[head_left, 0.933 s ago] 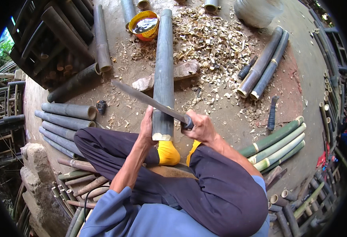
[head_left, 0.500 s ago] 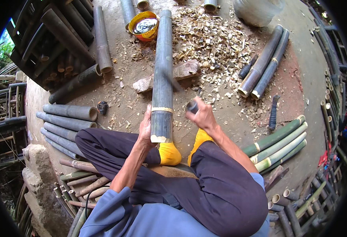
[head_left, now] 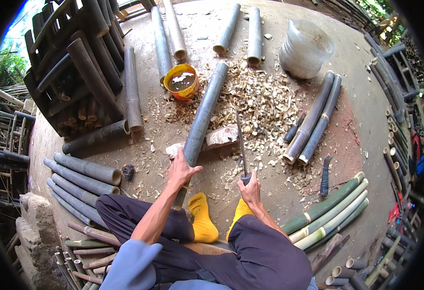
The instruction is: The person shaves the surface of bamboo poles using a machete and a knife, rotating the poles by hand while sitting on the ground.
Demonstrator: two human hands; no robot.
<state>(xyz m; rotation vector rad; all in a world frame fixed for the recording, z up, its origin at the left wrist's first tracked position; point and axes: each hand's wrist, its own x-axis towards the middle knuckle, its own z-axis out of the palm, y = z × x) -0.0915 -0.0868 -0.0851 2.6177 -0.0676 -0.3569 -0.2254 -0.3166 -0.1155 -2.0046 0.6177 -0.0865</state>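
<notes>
A thick dark bamboo pole point(head_left: 206, 105) slants up and away from my lap, its middle resting across a rough wooden block point(head_left: 221, 137). My left hand point(head_left: 181, 170) grips the pole near its lower end, thumb out to the right. That end lies partly behind my left wrist, close to my thigh. In my right hand point(head_left: 251, 189), closed round the dark handle, is a long-bladed knife point(head_left: 241, 141). Its blade points up and away, apart from the pole and to its right.
Wood chips point(head_left: 265, 96) cover the ground ahead. A yellow bucket point(head_left: 183, 83) of liquid and a cloudy plastic tub point(head_left: 306, 50) stand beyond. Cut bamboo lies left and right; a second knife handle point(head_left: 325, 176) and a tape measure point(head_left: 128, 171) are on the floor.
The pole has tilted, its far end swinging right. My left hand has moved from the pole's side to over it. The knife, blurred before, is now lower and steady in my right hand.
</notes>
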